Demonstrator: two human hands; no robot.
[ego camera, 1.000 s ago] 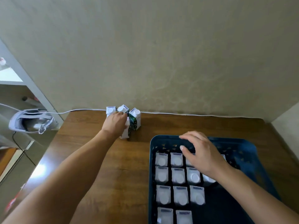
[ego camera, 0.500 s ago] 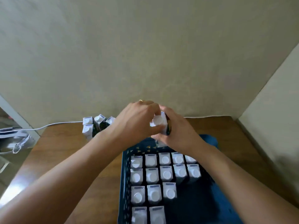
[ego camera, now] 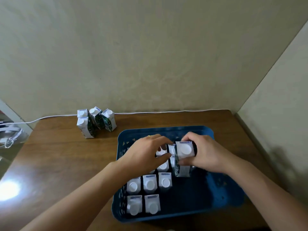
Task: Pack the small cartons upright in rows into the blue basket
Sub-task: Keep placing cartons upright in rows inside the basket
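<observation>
Over the blue basket (ego camera: pixel 166 130) at the table's (ego camera: pixel 58 155) right side, the right hand (ego camera: pixel 206 152) grips a carton (ego camera: pixel 184 155) upright; the left hand (ego camera: pixel 146 152), fingers curled, touches packed cartons (ego camera: pixel 150 184). Four spare cartons (ego camera: pixel 95 122) stand near the table's far edge.

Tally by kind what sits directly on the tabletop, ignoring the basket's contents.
cartons: 4
basket: 1
cable: 1
Total: 6
</observation>
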